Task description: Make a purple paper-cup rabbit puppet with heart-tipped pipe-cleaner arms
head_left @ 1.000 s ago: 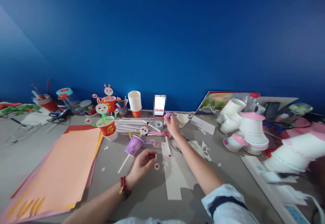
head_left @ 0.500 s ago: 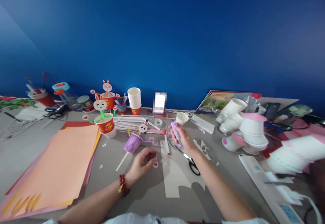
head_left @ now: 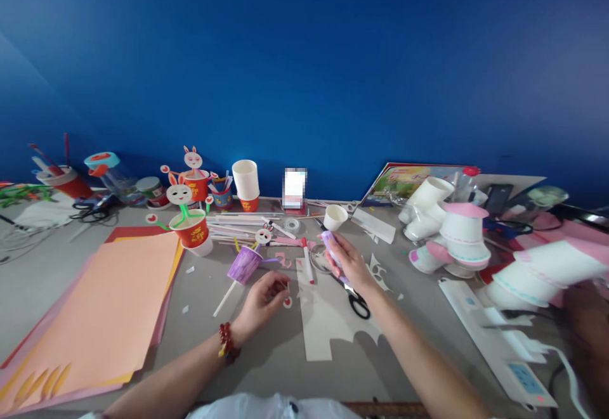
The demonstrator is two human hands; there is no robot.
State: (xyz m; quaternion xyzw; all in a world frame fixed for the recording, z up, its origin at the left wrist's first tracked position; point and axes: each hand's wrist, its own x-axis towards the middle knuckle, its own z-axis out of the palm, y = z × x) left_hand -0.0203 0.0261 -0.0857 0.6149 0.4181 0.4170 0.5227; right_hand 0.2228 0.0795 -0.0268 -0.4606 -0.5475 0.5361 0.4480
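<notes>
We saw R hand (head_left: 351, 262) gripping purple tube (head_left: 332, 246), axis fwd-L | heart disc (head_left: 287, 302) was nr L hand (head_left: 266, 295) | L fingers curled, pinch unclear

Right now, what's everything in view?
Wall: one, blue, behind
Paper sheets: several, peach uppermost, left
Rabbit cups: two, red, left
Cup: one, purple, centre left
Screen: one, white, back
Tube: one, purple, centre
Heart disc: one, white, centre
Marker: one, white and red, centre
Scissors: one, black-handled, centre
Power strip: one, white, right
Other cups: several, mostly white, back and right
Smaller clutter: uncounted, mixed, across desk
Left hand: one, bare, centre
Right hand: one, bare, centre
</notes>
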